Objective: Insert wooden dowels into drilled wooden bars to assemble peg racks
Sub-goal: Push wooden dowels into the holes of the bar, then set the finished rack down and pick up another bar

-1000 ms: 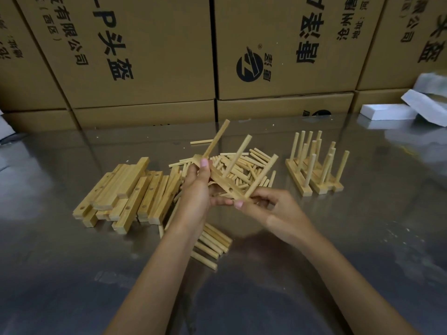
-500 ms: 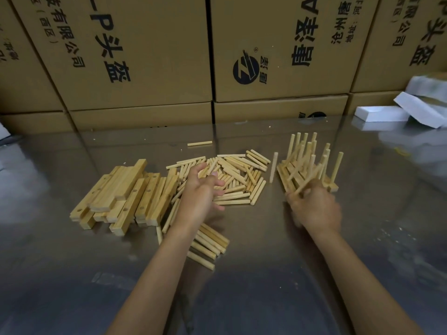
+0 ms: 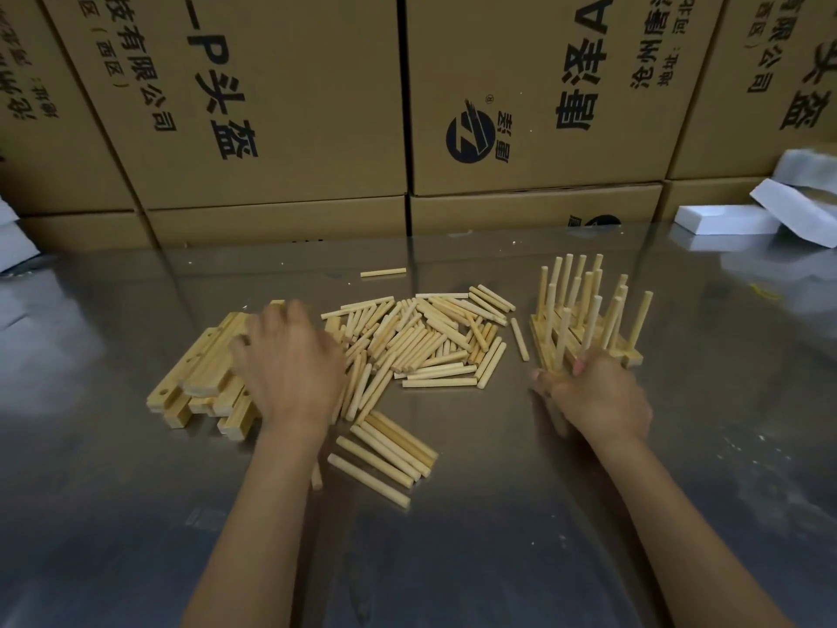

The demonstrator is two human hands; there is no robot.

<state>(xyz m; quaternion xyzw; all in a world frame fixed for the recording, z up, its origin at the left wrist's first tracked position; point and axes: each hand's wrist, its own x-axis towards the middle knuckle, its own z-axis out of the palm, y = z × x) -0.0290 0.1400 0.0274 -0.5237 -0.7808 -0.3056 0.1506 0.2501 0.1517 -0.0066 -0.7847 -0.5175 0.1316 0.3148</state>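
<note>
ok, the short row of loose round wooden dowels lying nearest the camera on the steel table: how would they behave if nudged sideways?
The loose round wooden dowels would probably roll: they are smooth cylinders on a glossy steel table. Likely light and stiff, being short solid pegs. Lying side by side, a push on one would probably move its neighbours.

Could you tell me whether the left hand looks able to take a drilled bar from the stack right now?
Probably yes: the left hand already lies over the stack of bars, with nothing between them.
</note>
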